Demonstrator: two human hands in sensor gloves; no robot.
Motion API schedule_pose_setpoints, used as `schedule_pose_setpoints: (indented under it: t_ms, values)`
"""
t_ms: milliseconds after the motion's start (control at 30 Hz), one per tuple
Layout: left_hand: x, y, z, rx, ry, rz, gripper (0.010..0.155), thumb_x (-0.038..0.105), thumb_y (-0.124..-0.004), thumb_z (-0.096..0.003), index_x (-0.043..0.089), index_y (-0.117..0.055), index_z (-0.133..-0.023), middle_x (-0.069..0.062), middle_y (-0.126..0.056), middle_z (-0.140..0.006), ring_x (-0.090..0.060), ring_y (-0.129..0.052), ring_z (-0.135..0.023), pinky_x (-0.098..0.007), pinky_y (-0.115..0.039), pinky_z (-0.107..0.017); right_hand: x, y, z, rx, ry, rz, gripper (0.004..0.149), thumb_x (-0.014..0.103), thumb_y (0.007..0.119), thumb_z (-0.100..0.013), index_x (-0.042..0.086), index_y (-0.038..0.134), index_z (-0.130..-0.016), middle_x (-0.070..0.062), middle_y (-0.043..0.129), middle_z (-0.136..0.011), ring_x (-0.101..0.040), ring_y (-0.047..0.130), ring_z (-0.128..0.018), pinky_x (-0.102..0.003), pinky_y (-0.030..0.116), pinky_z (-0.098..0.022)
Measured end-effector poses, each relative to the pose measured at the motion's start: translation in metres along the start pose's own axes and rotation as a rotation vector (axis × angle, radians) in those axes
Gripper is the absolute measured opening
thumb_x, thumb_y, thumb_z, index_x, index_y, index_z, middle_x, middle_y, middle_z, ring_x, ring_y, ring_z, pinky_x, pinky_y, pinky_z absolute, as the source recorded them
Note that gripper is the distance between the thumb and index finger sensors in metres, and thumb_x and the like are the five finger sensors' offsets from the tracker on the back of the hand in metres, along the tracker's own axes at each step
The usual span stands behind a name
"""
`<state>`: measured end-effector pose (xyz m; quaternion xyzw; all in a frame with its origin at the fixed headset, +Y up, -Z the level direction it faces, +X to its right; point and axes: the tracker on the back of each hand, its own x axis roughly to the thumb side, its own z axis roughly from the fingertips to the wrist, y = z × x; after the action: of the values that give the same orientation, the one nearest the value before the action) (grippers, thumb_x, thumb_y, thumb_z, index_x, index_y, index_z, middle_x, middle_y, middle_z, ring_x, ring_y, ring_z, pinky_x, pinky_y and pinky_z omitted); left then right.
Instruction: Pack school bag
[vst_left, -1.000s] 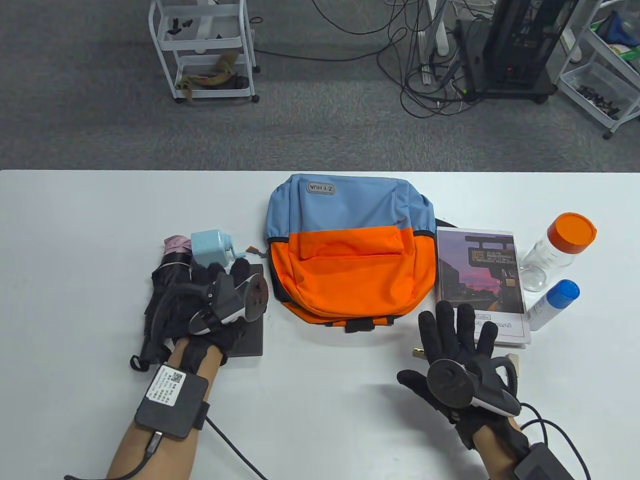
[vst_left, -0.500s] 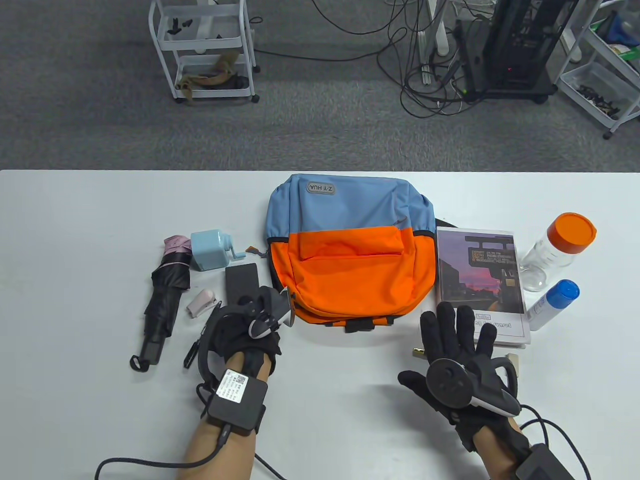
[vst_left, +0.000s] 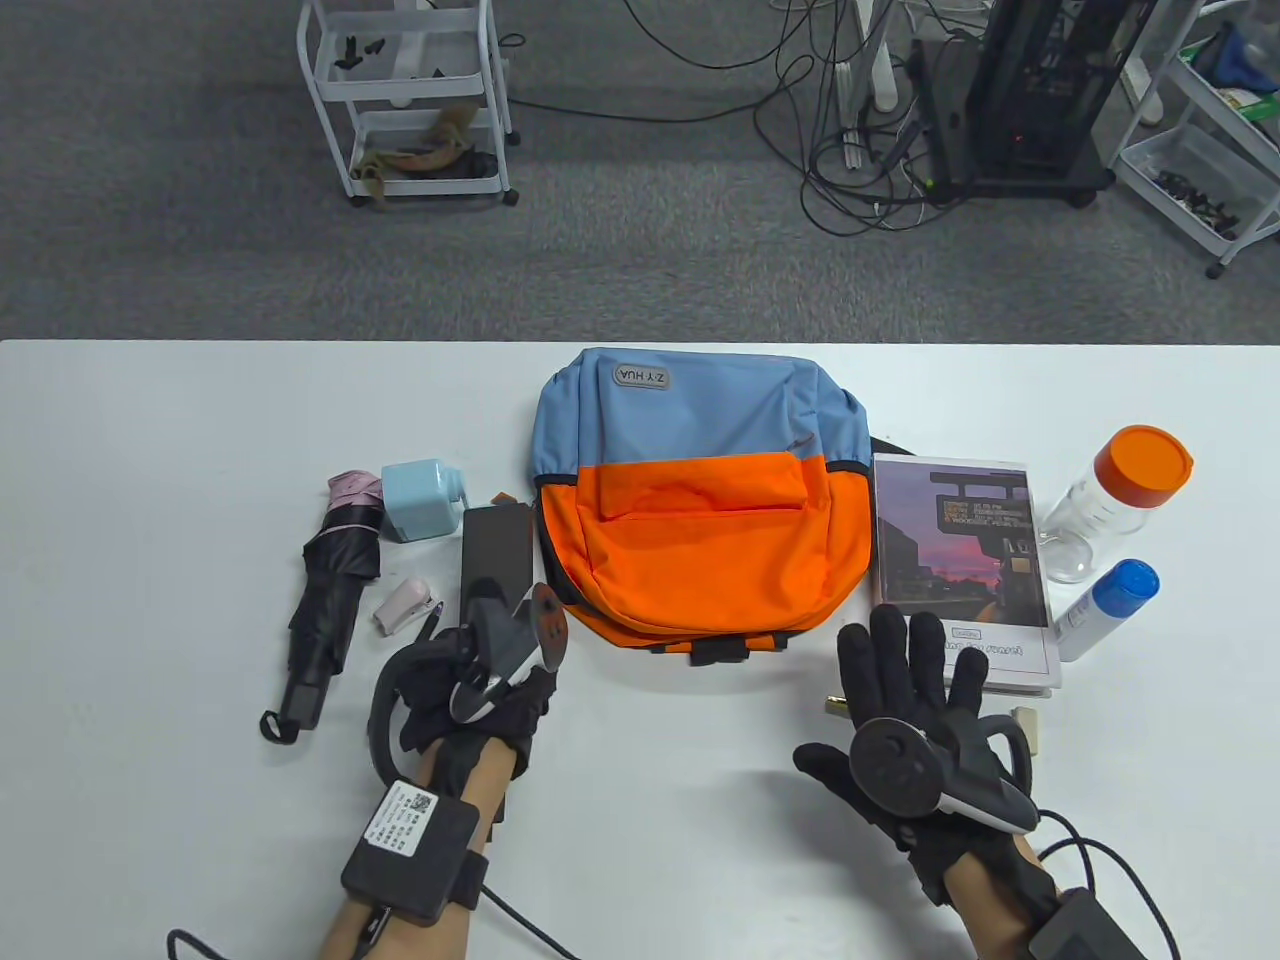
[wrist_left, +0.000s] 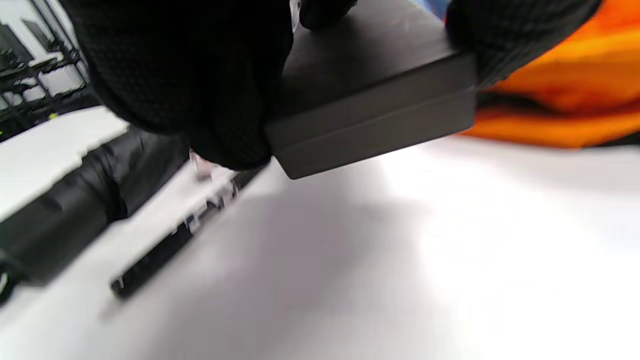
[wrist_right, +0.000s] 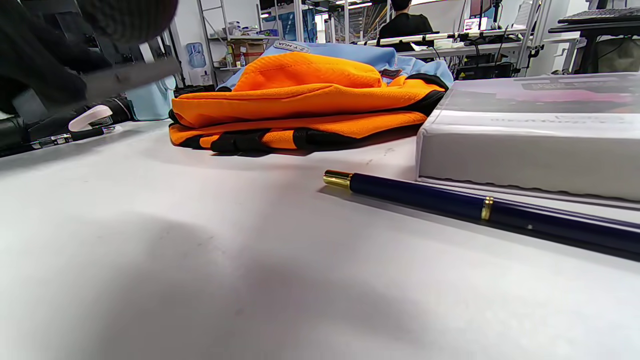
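— Which step is this?
— The left hand (vst_left: 480, 670) grips the dark flat case (wrist_left: 370, 95), lifted beside the backpack (vst_left: 700, 500).
— And the right hand (vst_left: 915, 700)?
— Spread flat on the tabletop (vst_left: 200, 450). Next, I'd judge, the backpack needs opening.

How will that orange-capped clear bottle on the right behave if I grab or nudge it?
The bottle lies on its side on the table, so a nudge would probably roll it. It looks clear and empty, likely light. If it is glass, it could break; the smooth wall may slip in the gloved right hand.
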<state>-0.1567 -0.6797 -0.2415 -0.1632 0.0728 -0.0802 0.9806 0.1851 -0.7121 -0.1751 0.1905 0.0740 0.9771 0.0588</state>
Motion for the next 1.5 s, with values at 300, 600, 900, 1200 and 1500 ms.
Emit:
schedule_pose_setpoints:
  t_ms: [300,600,900,1200,1500]
  values:
    - [0.001,0.036,0.051,0.192,-0.387,-0.049,0.095,0.066,-0.086,-0.0537,0.024,-0.038,-0.124,-0.034,-0.08,-0.111,-0.049,-0.1,-0.083,-0.07,-0.08,-0.064,-0.002,0.0,0.0,-0.008,0.011,-0.007,0.108,0.062,0.056,-0.053,-0.009,-0.002,-0.11,-0.047,-0.001,-0.112,-0.076,0.003,-0.094,-0.093,0.017,-0.054]
    - [0.06,-0.011,0.067,0.261,-0.717,-0.188,0.103,0.063,-0.093,-0.0468,0.009,-0.046,-0.121,-0.03,-0.083,-0.112,-0.048,-0.1,-0.088,-0.067,-0.084,-0.066,-0.005,0.003,-0.002,0.018,0.02,-0.008,0.108,0.062,0.056,-0.053,-0.009,-0.002,-0.11,-0.048,-0.001,-0.111,-0.076,0.003,-0.094,-0.093,0.017,-0.055]
    - [0.075,-0.059,0.047,0.274,-0.829,-0.175,0.087,0.058,-0.101,-0.0414,0.021,-0.068,-0.113,-0.028,-0.089,-0.108,-0.049,-0.103,-0.087,-0.068,-0.087,-0.064,-0.008,0.005,-0.004,0.04,0.022,-0.015,0.108,0.061,0.057,-0.053,-0.009,-0.001,-0.111,-0.047,-0.002,-0.111,-0.076,0.003,-0.094,-0.093,0.017,-0.055]
    - [0.076,-0.066,0.041,0.104,-0.74,-0.187,0.084,0.052,-0.098,-0.0466,0.03,-0.055,-0.115,-0.03,-0.066,-0.123,-0.059,-0.076,-0.104,-0.076,-0.07,-0.071,-0.004,0.012,-0.007,0.079,0.017,0.006,0.108,0.061,0.058,-0.053,-0.009,0.0,-0.111,-0.048,-0.002,-0.111,-0.076,0.003,-0.093,-0.093,0.018,-0.056]
    - [0.068,-0.069,0.037,0.169,-0.781,-0.157,0.095,0.05,-0.102,-0.0431,0.01,-0.057,-0.118,-0.028,-0.081,-0.115,-0.047,-0.093,-0.094,-0.071,-0.078,-0.069,0.016,-0.031,-0.009,-0.128,-0.023,0.105,0.086,0.051,0.077,-0.051,-0.005,0.052,-0.112,-0.04,0.059,-0.114,-0.07,0.065,-0.097,-0.083,0.059,-0.067]
